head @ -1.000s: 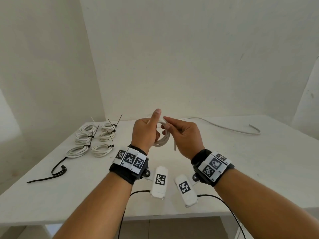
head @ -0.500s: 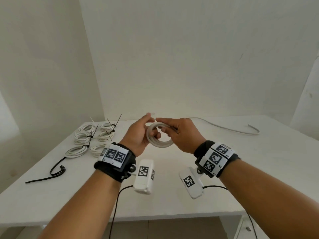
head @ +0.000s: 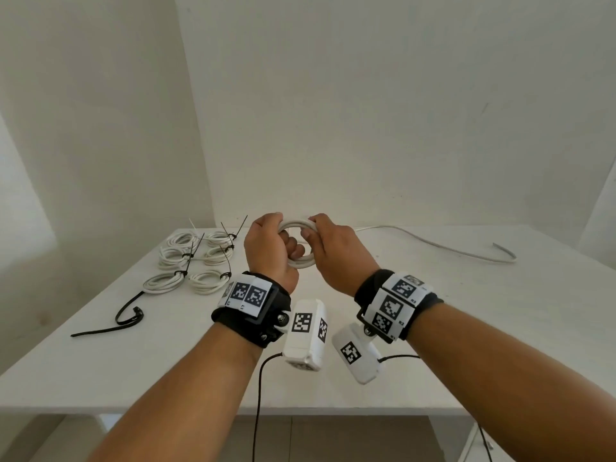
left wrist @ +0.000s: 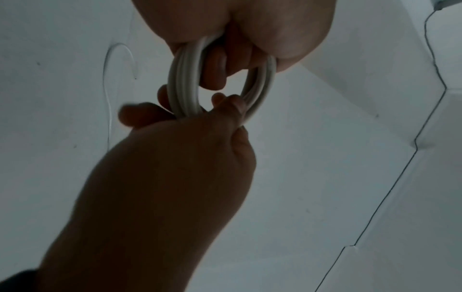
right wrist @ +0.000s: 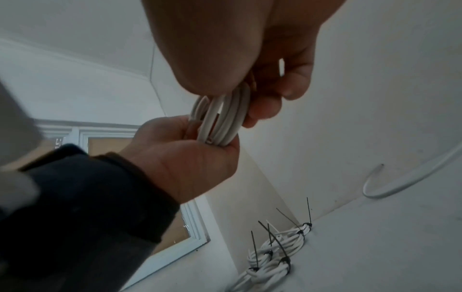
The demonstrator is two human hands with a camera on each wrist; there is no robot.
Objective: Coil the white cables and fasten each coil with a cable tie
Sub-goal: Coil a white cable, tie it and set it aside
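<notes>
A small coil of white cable (head: pixel 301 261) is held up above the table between both hands. My left hand (head: pixel 280 238) grips its left side, thumb over the top and fingers through the ring. My right hand (head: pixel 311 226) pinches the top right of the ring. In the left wrist view the coil (left wrist: pixel 183 83) shows several turns, with the left hand (left wrist: pixel 250 39) above and the right hand (left wrist: pixel 175 158) below. In the right wrist view the coil (right wrist: pixel 225 118) sits between the right hand (right wrist: pixel 237 49) and the left hand (right wrist: pixel 187 158). No tie is on this coil.
Several tied coils (head: pixel 186 258) with black tie tails lie at the table's back left, also seen as tied coils (right wrist: pixel 275 256). Loose black cable ties (head: pixel 123 316) lie nearer the left edge. One uncoiled white cable (head: pixel 433 243) runs along the back right of the white table (head: pixel 466 328).
The hanging free end seen a second ago is wound in. Both hands rose and moved away from me, and the left hand's fingers now pass through the ring.
</notes>
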